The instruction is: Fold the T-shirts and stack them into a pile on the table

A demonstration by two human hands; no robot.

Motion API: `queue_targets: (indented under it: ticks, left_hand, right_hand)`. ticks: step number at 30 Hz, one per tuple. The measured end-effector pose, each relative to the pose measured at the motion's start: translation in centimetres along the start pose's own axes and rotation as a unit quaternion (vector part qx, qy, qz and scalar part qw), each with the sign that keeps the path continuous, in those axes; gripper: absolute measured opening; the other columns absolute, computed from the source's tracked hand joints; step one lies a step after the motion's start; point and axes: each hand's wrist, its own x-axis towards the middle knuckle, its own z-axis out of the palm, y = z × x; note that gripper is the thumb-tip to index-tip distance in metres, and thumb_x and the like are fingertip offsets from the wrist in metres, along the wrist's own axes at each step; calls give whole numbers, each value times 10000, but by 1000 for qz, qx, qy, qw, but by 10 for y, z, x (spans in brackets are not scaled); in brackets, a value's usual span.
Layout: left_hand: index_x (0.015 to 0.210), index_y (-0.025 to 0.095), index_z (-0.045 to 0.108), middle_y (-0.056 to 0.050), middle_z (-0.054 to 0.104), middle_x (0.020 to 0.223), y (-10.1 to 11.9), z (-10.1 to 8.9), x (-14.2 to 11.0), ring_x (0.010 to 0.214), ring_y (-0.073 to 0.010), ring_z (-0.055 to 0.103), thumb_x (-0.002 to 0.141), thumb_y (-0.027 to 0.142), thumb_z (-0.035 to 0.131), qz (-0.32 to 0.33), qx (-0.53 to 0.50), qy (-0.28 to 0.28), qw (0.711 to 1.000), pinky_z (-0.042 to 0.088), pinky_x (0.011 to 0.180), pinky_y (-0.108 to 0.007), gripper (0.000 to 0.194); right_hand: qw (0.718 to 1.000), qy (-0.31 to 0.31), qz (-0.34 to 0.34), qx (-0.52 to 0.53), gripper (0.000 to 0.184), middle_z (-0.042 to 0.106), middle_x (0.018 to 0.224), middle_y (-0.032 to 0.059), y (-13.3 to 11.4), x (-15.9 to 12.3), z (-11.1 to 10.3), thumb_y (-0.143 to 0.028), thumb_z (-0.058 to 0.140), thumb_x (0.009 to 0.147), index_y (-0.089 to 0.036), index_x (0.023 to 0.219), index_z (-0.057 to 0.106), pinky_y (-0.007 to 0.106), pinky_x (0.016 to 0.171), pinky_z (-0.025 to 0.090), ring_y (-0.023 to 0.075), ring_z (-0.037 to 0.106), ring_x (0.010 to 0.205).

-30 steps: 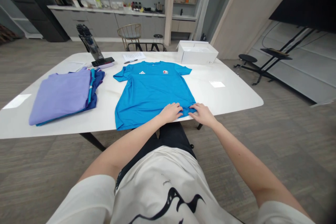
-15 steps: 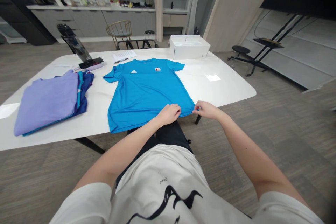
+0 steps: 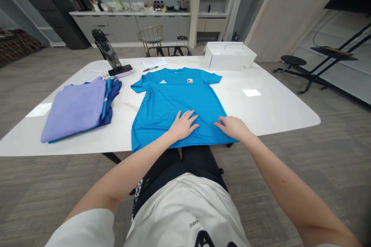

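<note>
The left hand point(image 3: 183, 125) lies open and flat on a blue T-shirt point(image 3: 171, 100), and the right hand point(image 3: 233, 128) rests open, ungrasping, on its near right hem. The shirt lies spread, collar far, on the white worktop point(image 3: 275, 112), right of a folded lilac stack of clothes point(image 3: 74, 110).

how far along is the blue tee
Done: the stack of folded garments, lilac on top, sits at the left of the white table. In hand: the left hand and right hand rest on the lower part of the blue T-shirt, which lies flat, chest logos up, sleeves out. Left: that T-shirt shows no fold yet.
</note>
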Motion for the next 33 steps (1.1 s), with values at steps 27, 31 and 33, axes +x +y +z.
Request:
queue_targets:
  ticks: [27,31,33]
  left_hand:
    - [1639,276,313,-97,212,1724,-140,-18,40,1596,-328,175,1051,607,264,-186,28,-16,982,149,1267,-616,676]
    - [1634,261,322,-87,218,1723,-176,-18,93,1599,-307,169,1062,574,262,-180,24,-34,983,154,1274,-584,655]
    - [1633,266,325,-84,221,1722,-186,-15,105,1599,-305,169,1059,585,252,-189,19,-39,981,141,1275,-591,661]
  right_hand:
    - [993,-3,-102,58,696,147,1738,10,-90,237,21,-689,150,1039,-375,1646,280,745,1207,74,328,96,1599]
    - [997,9,-45,64,704,147,1740,17,-88,267,25,-690,122,1038,-372,1646,280,743,1206,70,323,103,1598]
    - [997,9,-31,64,716,158,1738,17,-82,278,27,-705,123,1030,-375,1648,272,739,1209,64,325,113,1596]
